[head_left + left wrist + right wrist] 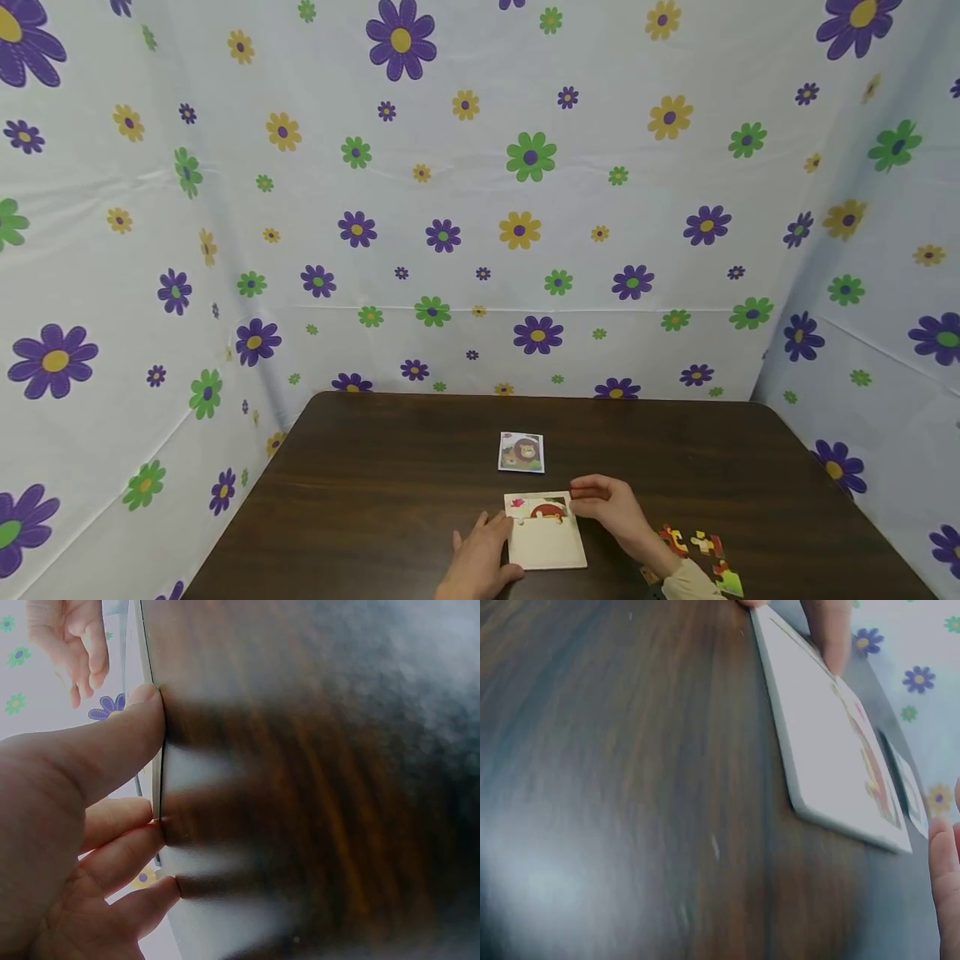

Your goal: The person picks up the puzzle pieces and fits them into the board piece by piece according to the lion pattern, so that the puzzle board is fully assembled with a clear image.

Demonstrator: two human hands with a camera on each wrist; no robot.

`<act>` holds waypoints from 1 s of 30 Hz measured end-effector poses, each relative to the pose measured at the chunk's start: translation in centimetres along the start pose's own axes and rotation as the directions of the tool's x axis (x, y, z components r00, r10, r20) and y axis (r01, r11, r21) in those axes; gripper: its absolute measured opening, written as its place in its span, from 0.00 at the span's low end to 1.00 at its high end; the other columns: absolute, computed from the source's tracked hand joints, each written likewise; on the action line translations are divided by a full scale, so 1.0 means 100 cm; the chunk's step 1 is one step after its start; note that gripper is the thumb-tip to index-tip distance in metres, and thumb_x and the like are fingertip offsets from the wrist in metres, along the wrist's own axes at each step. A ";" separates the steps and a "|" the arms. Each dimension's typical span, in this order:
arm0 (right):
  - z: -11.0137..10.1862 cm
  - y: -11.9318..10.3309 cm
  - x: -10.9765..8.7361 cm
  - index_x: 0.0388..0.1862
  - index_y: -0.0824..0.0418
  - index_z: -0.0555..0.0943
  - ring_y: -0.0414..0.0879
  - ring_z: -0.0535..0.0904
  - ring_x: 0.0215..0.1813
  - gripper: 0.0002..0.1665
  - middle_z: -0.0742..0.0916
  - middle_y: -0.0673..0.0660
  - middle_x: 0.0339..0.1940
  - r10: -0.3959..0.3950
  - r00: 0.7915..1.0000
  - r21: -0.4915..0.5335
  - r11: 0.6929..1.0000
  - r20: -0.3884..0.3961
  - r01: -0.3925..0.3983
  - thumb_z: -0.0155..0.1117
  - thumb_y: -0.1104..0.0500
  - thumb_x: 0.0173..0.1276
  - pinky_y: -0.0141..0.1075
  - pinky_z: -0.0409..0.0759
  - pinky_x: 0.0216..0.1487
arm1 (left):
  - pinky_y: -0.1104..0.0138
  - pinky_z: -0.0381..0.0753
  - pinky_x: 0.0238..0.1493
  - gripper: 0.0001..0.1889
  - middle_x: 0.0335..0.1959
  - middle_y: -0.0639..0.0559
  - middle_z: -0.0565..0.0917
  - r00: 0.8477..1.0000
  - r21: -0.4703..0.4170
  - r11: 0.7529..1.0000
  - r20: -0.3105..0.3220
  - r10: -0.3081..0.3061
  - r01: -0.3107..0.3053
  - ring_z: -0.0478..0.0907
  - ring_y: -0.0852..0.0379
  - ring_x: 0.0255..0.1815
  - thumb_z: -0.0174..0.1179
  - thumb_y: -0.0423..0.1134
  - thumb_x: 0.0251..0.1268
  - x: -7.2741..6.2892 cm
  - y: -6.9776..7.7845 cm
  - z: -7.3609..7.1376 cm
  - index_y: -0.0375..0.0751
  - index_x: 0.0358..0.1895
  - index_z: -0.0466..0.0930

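Lying flat on the near middle of the dark wood-grain table (390, 500): a pale jigsaw puzzle board (547, 546), close to square, with sides running away from the person and leaning slightly left at the far end. Too square and too foreshortened for a sure long axis. Set in a strip along the far edge, running left to right: fitted jigsaw pieces (549, 509), with a pink flower at the far left and a reddish-brown curve towards the right; plain pale surface from there to the near edge.

Against the board's left edge, touching: the left hand (480, 557), fingers spread and fairly straight, thumb by the near left corner, resting rather than gripping.

At the far right corner: the right hand (609, 510), fingers loosely bent, nothing visible in its grasp; contact with the board impossible to tell.

Beyond the board, well apart: a lion picture card (522, 452), upright towards the person. Beside the right forearm and cream sleeve (688, 582), partly hidden: loose jigsaw pieces (703, 543) in red, yellow and green. Behind: a flower-printed curtain (480, 200).
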State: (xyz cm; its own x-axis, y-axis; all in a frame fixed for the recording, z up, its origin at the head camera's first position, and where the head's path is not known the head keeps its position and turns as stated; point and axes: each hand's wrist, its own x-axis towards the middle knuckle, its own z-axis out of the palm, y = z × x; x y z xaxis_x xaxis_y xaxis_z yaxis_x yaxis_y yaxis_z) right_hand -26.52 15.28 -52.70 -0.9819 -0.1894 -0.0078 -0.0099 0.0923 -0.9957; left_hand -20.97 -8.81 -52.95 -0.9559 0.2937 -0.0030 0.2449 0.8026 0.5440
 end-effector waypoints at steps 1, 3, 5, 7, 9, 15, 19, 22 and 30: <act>-0.004 -0.001 -0.001 0.51 0.82 0.74 0.48 0.82 0.43 0.25 0.83 0.69 0.44 -0.001 1.000 -0.001 1.000 0.004 0.001 0.68 0.71 0.57 0.34 0.81 0.42 | 0.22 0.57 0.44 0.29 0.60 0.39 0.77 1.000 -0.002 1.000 -0.001 0.002 -0.002 0.68 0.30 0.61 0.75 0.44 0.45 0.000 0.000 0.000 0.43 0.54 0.77; -0.013 -0.003 -0.004 0.52 0.83 0.73 0.47 0.82 0.43 0.26 0.83 0.70 0.45 -0.007 1.000 -0.009 1.000 0.020 0.008 0.68 0.70 0.58 0.34 0.81 0.43 | 0.22 0.56 0.44 0.30 0.60 0.39 0.76 1.000 -0.006 1.000 0.002 0.000 0.000 0.68 0.30 0.62 0.75 0.44 0.45 0.000 0.000 -0.001 0.43 0.55 0.77; -0.024 -0.004 -0.006 0.53 0.83 0.72 0.46 0.83 0.42 0.27 0.83 0.70 0.46 -0.007 0.999 -0.015 1.000 0.039 0.008 0.68 0.69 0.59 0.35 0.82 0.43 | 0.22 0.56 0.45 0.30 0.60 0.39 0.76 1.000 -0.008 1.000 -0.001 -0.003 0.003 0.68 0.30 0.62 0.75 0.44 0.46 -0.001 0.001 -0.002 0.42 0.56 0.77; -0.034 -0.003 -0.008 0.54 0.82 0.71 0.45 0.83 0.42 0.28 0.82 0.70 0.47 -0.002 0.999 -0.029 1.000 0.049 0.003 0.68 0.67 0.60 0.36 0.82 0.44 | 0.22 0.56 0.45 0.30 0.60 0.39 0.76 1.000 0.004 1.000 -0.011 -0.001 0.001 0.68 0.30 0.62 0.75 0.45 0.46 -0.001 0.002 -0.003 0.42 0.55 0.77; -0.044 -0.003 -0.011 0.55 0.81 0.71 0.45 0.83 0.42 0.28 0.82 0.70 0.48 0.012 0.999 -0.049 0.999 0.050 -0.009 0.68 0.66 0.61 0.38 0.82 0.44 | 0.23 0.57 0.45 0.31 0.59 0.39 0.77 1.000 0.019 1.000 -0.022 0.003 -0.002 0.68 0.31 0.62 0.75 0.45 0.45 -0.001 0.003 -0.004 0.41 0.55 0.77; -0.066 -0.002 -0.020 0.57 0.80 0.71 0.45 0.83 0.44 0.29 0.82 0.69 0.49 0.060 0.998 -0.082 0.995 0.030 -0.057 0.67 0.64 0.62 0.42 0.82 0.46 | 0.23 0.58 0.45 0.30 0.59 0.39 0.77 0.999 0.035 0.999 -0.035 0.014 -0.013 0.69 0.31 0.61 0.75 0.45 0.45 -0.002 0.004 -0.003 0.40 0.55 0.77; -0.074 -0.002 -0.023 0.56 0.79 0.72 0.47 0.83 0.43 0.28 0.83 0.69 0.49 0.061 0.998 -0.105 0.993 -0.001 -0.060 0.68 0.64 0.61 0.41 0.82 0.45 | 0.23 0.58 0.46 0.30 0.59 0.40 0.77 0.999 0.051 0.999 -0.046 0.014 -0.012 0.69 0.32 0.61 0.75 0.45 0.45 -0.001 0.004 -0.004 0.39 0.55 0.78; -0.081 -0.001 -0.024 0.54 0.78 0.74 0.47 0.84 0.39 0.27 0.83 0.69 0.47 0.034 0.999 -0.198 0.980 0.011 -0.032 0.69 0.64 0.60 0.39 0.83 0.39 | 0.23 0.57 0.46 0.30 0.59 0.39 0.77 0.999 0.049 0.999 -0.042 0.007 -0.005 0.69 0.32 0.61 0.75 0.45 0.45 0.000 0.004 -0.003 0.39 0.54 0.78; -0.100 -0.004 -0.024 0.42 0.63 0.83 0.41 0.76 0.30 0.19 0.84 0.54 0.35 -0.053 0.984 -0.627 0.765 0.168 0.148 0.76 0.57 0.53 0.37 0.74 0.30 | 0.22 0.55 0.46 0.30 0.59 0.39 0.77 1.000 0.028 1.000 -0.025 -0.001 0.001 0.68 0.31 0.62 0.75 0.45 0.46 0.000 0.005 -0.002 0.39 0.55 0.78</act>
State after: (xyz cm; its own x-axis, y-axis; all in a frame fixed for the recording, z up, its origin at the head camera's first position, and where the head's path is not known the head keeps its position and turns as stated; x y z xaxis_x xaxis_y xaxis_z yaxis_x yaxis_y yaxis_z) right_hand -26.00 25.46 -51.31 -0.9342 -0.3555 0.0299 -0.2719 0.6552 -0.7049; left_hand -20.86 -8.54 -52.56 -0.9599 0.2798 0.0179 0.2479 0.8170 0.5206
